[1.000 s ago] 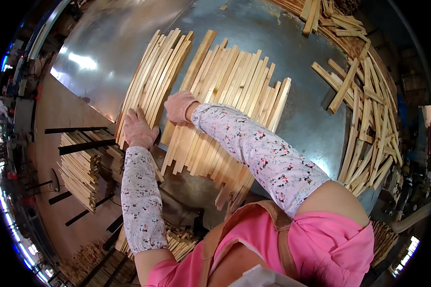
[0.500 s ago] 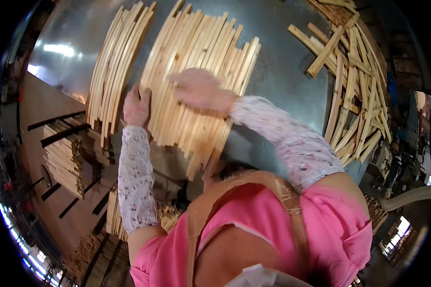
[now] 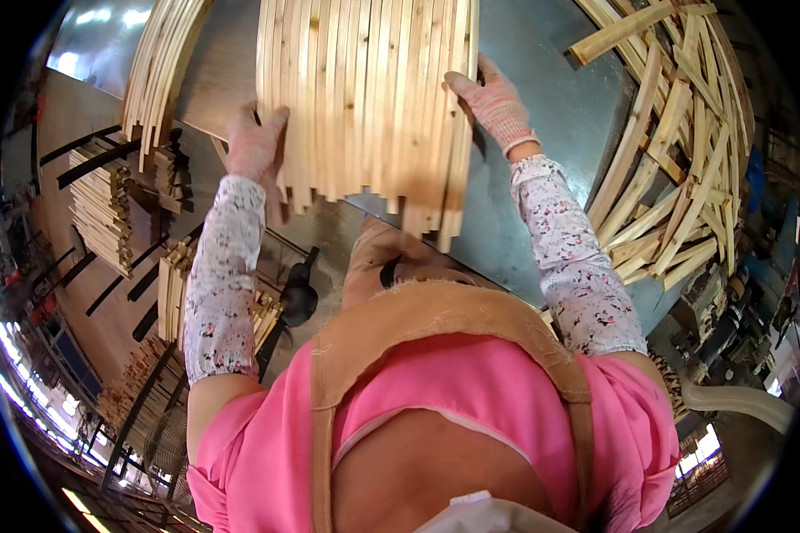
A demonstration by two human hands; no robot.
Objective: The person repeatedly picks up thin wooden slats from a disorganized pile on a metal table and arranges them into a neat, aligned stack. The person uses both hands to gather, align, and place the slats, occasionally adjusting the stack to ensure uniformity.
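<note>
A broad row of pale wooden strips [image 3: 364,107] lies side by side on the metal table [image 3: 542,84], their near ends uneven and jutting past its front edge. At the row's left side, my gloved left hand [image 3: 256,149] grips the outermost strips, thumb along the edge and fingers reaching lower. Opposite it, my gloved right hand [image 3: 496,102] holds the right side, its thumb laid over the outer strip and the other fingers partly hidden. Between them, both hands hold the row together.
A narrower bundle of strips [image 3: 162,67] lies farther left on the table. To the right is a loose, crisscrossed heap of wooden strips [image 3: 676,151]. Stacked strips [image 3: 102,213] rest on dark rack bars at the lower left. A pale hose [image 3: 738,401] curves at the lower right.
My right hand has moved from the top of the row to its right side. The strips now lie straighter and closer together. My view has shifted, and the narrow bundle appears farther left.
</note>
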